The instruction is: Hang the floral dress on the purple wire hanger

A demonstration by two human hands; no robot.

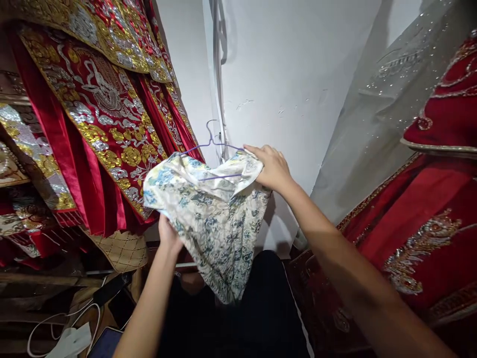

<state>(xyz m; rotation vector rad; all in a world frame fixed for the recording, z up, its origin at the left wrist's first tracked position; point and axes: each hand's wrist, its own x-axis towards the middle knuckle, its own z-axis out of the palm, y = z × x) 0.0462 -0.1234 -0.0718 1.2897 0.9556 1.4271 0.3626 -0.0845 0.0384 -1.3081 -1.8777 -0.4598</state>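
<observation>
A cream garment with a blue-green floral print (212,214) hangs on a thin purple wire hanger (216,144) in front of a white wall. My right hand (272,166) grips the garment's upper right edge at the hanger's shoulder. My left hand (168,233) holds the cloth from below on its left side, partly hidden behind the fabric. The hanger's hook points up, and I cannot tell whether it hangs on anything.
Red garments with gold and silver embroidery (104,109) hang close on the left. A red embroidered gown (439,209) and a grey sequined veil (387,109) fill the right. White cables (63,323), a phone and a tablet lie at the lower left.
</observation>
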